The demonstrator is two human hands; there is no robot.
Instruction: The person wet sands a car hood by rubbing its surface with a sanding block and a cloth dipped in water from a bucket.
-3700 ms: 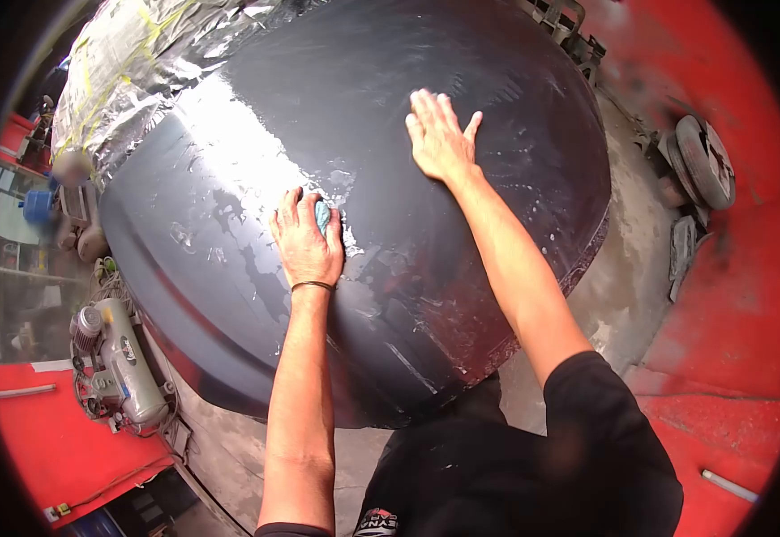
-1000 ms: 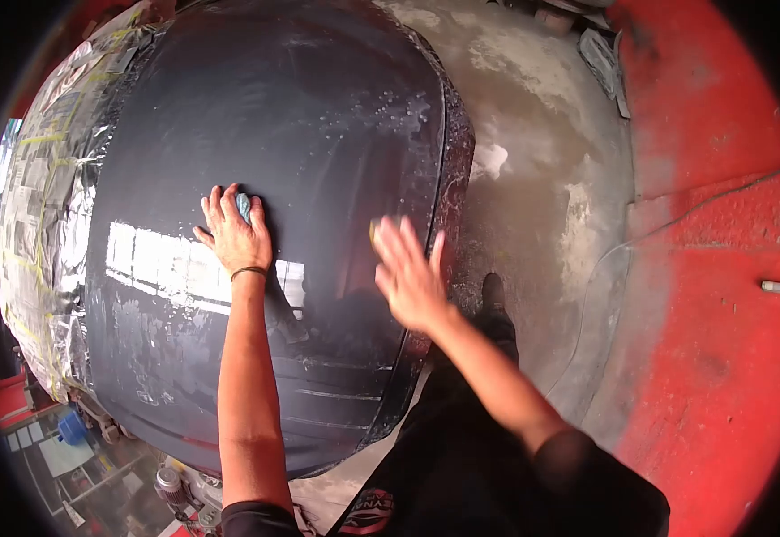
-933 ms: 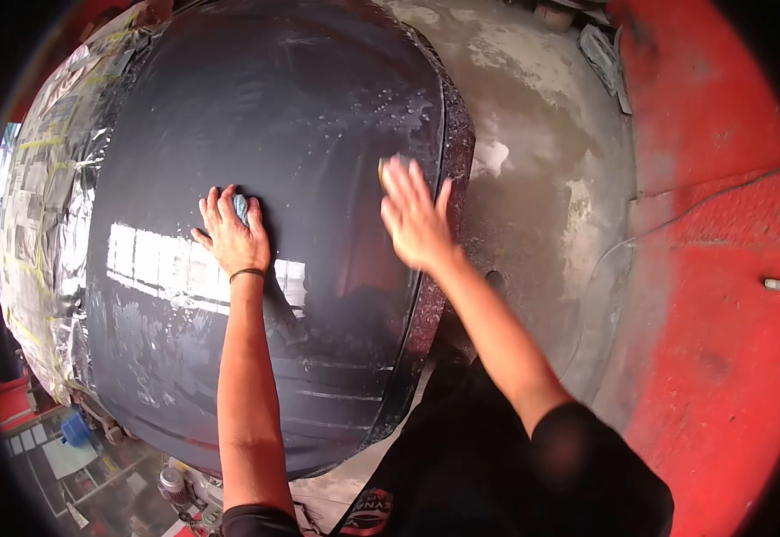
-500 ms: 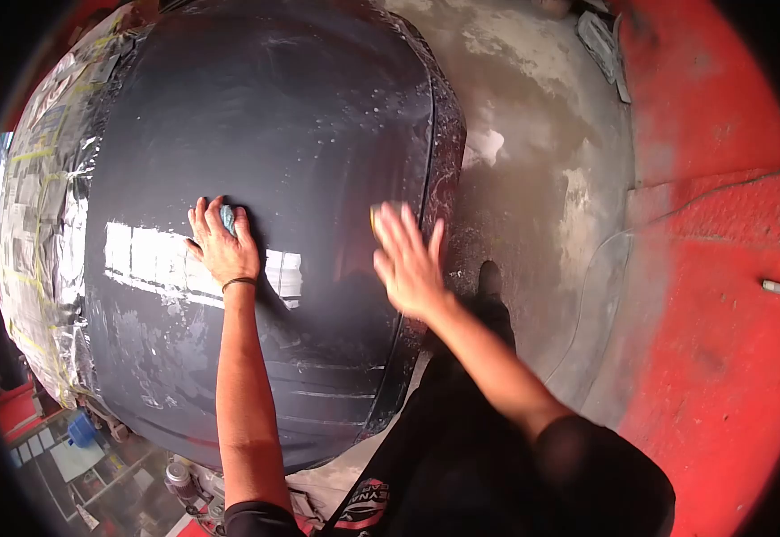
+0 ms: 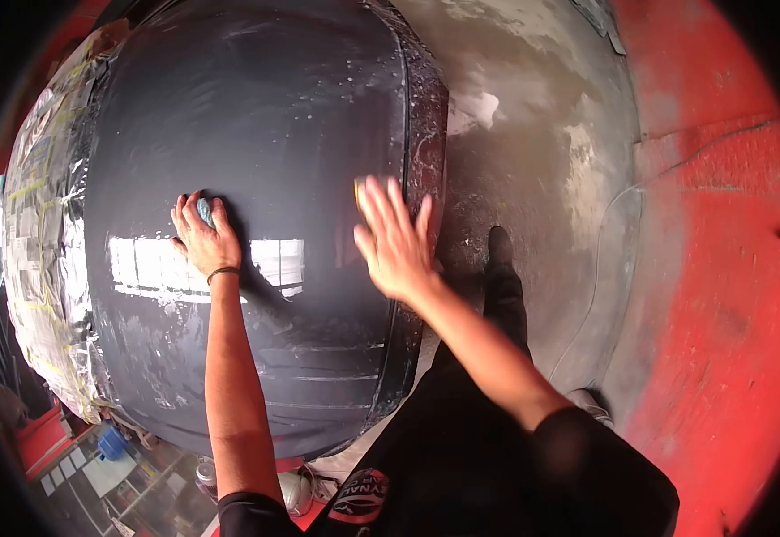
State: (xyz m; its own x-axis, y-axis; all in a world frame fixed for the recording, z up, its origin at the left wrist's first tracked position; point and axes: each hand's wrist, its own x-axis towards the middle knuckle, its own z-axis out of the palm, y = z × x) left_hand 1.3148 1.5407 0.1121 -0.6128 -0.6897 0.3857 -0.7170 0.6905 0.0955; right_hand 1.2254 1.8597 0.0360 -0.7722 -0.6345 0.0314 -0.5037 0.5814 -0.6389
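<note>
The dark grey car hood [image 5: 256,134] is wet, with pale streaks and droplets on it. My left hand [image 5: 206,237] lies on its middle, closed around a light-blue sponge [image 5: 205,211] that shows between thumb and forefinger. Most of that sponge is hidden under the palm. Toward the hood's near right edge, my right hand [image 5: 394,237] is held flat, fingers stretched out. A thin yellow-edged pad [image 5: 358,193] peeks out beside its forefinger; the rest is covered by the hand. Whether this pad touches the hood I cannot tell.
Taped masking paper [image 5: 45,242] covers the car on the left. Wet concrete floor [image 5: 533,170] runs along the right, with a thin cable [image 5: 598,259] and a red wall [image 5: 712,295] beyond. A blue container [image 5: 112,442] stands at lower left.
The view has shifted, so the hood sits further left. Both hands appear slightly further up and left. A second shoe has come into view on the floor. Each hand keeps its grip.
</note>
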